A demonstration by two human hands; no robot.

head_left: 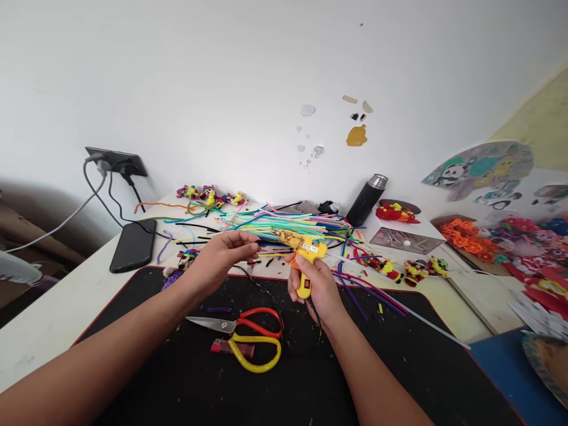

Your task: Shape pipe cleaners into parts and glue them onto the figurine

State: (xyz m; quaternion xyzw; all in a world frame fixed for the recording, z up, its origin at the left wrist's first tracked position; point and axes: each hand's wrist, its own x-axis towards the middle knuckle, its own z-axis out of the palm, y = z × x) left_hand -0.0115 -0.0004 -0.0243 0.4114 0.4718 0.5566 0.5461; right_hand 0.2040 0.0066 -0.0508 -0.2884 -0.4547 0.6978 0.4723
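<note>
In my right hand (pixel 314 284) is a yellow hot glue gun (pixel 313 251), held by its handle, its stained nozzle pointing left. A long clear glue stick (pixel 426 319) trails out of its back to the right. My left hand (pixel 233 253) is closed in a pinch just left of the nozzle tip. A small dark bit shows at its fingertips, too small to name. Below the hands, scissors (pixel 226 326) with one red and one yellow handle lie on the black mat (pixel 177 367), over a red and clear box-cutter-like object (pixel 217 346).
Behind the hands lies a heap of coloured pipe cleaners (pixel 284 222). A black phone (pixel 133 245) and plugged-in cables are left. A black flask (pixel 366 200), a white box (pixel 408 236), small pipe-cleaner figures (pixel 416 271) and orange fuzzy pieces (pixel 464 238) stand right.
</note>
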